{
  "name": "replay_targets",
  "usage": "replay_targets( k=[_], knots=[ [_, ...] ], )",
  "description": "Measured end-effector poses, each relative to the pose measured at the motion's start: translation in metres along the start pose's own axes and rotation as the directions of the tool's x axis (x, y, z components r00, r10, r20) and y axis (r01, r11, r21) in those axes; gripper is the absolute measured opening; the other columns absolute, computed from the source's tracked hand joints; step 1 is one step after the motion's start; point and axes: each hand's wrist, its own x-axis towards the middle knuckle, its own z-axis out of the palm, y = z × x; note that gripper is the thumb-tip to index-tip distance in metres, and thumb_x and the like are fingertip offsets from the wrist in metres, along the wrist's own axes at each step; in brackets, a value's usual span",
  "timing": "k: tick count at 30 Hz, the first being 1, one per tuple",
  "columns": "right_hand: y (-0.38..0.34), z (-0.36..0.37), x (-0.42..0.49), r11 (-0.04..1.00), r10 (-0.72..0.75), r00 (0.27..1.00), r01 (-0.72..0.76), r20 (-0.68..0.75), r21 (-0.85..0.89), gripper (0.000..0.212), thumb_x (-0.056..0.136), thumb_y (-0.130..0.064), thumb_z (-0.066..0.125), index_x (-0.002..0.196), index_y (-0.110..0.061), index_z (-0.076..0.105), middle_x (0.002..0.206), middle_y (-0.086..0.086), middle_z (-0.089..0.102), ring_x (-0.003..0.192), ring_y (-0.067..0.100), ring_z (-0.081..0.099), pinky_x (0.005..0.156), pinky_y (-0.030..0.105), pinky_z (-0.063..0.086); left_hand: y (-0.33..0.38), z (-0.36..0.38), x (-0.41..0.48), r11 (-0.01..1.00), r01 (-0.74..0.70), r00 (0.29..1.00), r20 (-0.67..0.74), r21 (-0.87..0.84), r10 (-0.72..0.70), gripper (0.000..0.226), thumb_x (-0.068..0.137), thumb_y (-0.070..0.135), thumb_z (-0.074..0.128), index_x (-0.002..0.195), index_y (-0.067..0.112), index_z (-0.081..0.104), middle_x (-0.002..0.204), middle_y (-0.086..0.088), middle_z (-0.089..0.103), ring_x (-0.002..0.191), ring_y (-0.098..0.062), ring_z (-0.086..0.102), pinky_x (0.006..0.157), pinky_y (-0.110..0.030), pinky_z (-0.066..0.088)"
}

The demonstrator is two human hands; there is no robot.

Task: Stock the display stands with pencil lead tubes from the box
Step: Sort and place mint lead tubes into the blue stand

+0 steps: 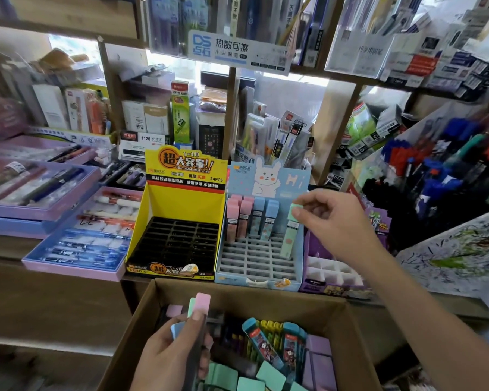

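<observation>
Head view: display stands crowd a counter below stationery shelves.

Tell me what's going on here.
A person is restocking. The right hand pinches a mint tube standing at the right of the blue stand. The left hand grips a bundle of tubes over the cardboard box. The blue stand's back holds pink and blue tubes; the yellow stand is empty.
</observation>
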Motion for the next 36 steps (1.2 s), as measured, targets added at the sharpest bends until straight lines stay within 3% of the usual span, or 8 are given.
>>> replay_targets(
  k=[4, 7, 10, 16, 20, 24, 28, 36],
  knots=[
    [0.005, -0.007, 0.029, 0.984, -0.011, 1.000, 0.011, 0.001, -0.179, 0.003, 0.088, -0.016, 0.076, 0.090, -0.019, 0.075, 0.078, -0.003, 0.067, 0.061, 0.003, 0.050, 0.065, 0.020, 0.047, -0.001, 0.001, 0.004, 1.000, 0.020, 1.000, -0.004, -0.020, -0.020, 0.029, 0.092, 0.022, 0.068, 0.088, -0.006, 0.068, 0.064, -0.019, 0.065, 0.046, -0.028, 0.055, 0.046, -0.031, 0.046],
    [0.007, -0.007, 0.042, 0.941, -0.022, 0.999, 0.033, 0.038, -0.337, 0.005, 0.088, -0.017, 0.075, 0.092, -0.021, 0.075, 0.077, -0.012, 0.066, 0.061, 0.000, 0.052, 0.061, 0.011, 0.037, -0.002, 0.001, 0.005, 0.999, 0.039, 0.999, -0.008, -0.019, -0.039, 0.031, 0.090, 0.024, 0.070, 0.084, -0.006, 0.069, 0.064, -0.020, 0.066, 0.045, -0.027, 0.057, 0.046, -0.031, 0.048],
    [0.007, -0.003, 0.048, 0.899, -0.033, 0.996, 0.065, 0.081, -0.433, 0.005, 0.088, -0.017, 0.074, 0.091, -0.020, 0.076, 0.080, -0.009, 0.069, 0.065, -0.002, 0.052, 0.059, 0.010, 0.033, -0.001, 0.001, 0.005, 0.998, 0.054, 0.998, -0.020, -0.023, -0.054, 0.032, 0.088, 0.025, 0.072, 0.079, -0.006, 0.071, 0.064, -0.021, 0.066, 0.046, -0.027, 0.057, 0.047, -0.031, 0.048],
    [0.010, 0.005, 0.055, 0.889, -0.024, 0.994, 0.071, 0.110, -0.453, 0.009, 0.090, -0.017, 0.074, 0.098, -0.015, 0.078, 0.089, 0.000, 0.073, 0.076, 0.008, 0.059, 0.062, 0.008, 0.035, 0.002, 0.002, 0.003, 0.998, 0.057, 0.998, -0.011, -0.041, -0.057, 0.032, 0.091, 0.021, 0.070, 0.090, -0.011, 0.069, 0.065, -0.022, 0.065, 0.049, -0.029, 0.057, 0.050, -0.032, 0.048],
    [0.010, 0.006, 0.059, 0.887, -0.027, 0.990, 0.087, 0.137, -0.453, 0.009, 0.090, -0.016, 0.074, 0.097, -0.014, 0.079, 0.085, -0.005, 0.070, 0.072, -0.002, 0.056, 0.064, 0.007, 0.036, 0.004, 0.001, 0.001, 0.998, 0.058, 0.998, -0.001, -0.038, -0.058, 0.030, 0.092, 0.020, 0.068, 0.092, -0.011, 0.068, 0.063, -0.021, 0.064, 0.046, -0.028, 0.056, 0.046, -0.030, 0.048],
    [0.011, 0.008, 0.062, 0.898, 0.017, 0.984, 0.064, 0.180, -0.435, 0.009, 0.090, -0.013, 0.075, 0.098, -0.013, 0.078, 0.086, -0.006, 0.070, 0.075, -0.001, 0.059, 0.067, 0.008, 0.040, 0.004, 0.001, 0.000, 0.998, 0.057, 0.998, -0.011, -0.041, -0.057, 0.028, 0.093, 0.018, 0.068, 0.091, -0.010, 0.067, 0.059, -0.020, 0.063, 0.041, -0.025, 0.055, 0.041, -0.027, 0.048],
    [0.013, 0.015, 0.063, 0.908, 0.043, 0.985, 0.031, 0.166, -0.417, 0.010, 0.089, -0.007, 0.074, 0.093, -0.016, 0.073, 0.081, -0.003, 0.069, 0.072, 0.003, 0.060, 0.075, 0.024, 0.052, 0.004, 0.002, 0.000, 0.997, 0.059, 0.998, -0.009, -0.055, -0.059, 0.026, 0.093, 0.018, 0.068, 0.089, -0.008, 0.066, 0.060, -0.020, 0.063, 0.042, -0.026, 0.055, 0.044, -0.029, 0.047],
    [0.012, 0.020, 0.063, 0.863, 0.025, 0.987, 0.060, 0.161, -0.502, 0.006, 0.088, -0.013, 0.076, 0.090, -0.018, 0.079, 0.078, -0.008, 0.068, 0.079, 0.013, 0.064, 0.084, 0.035, 0.057, 0.002, -0.001, 0.002, 0.997, 0.048, 0.999, 0.010, -0.056, -0.048, 0.028, 0.092, 0.020, 0.068, 0.088, -0.008, 0.066, 0.063, -0.020, 0.064, 0.044, -0.026, 0.055, 0.044, -0.028, 0.047]
  ],
)
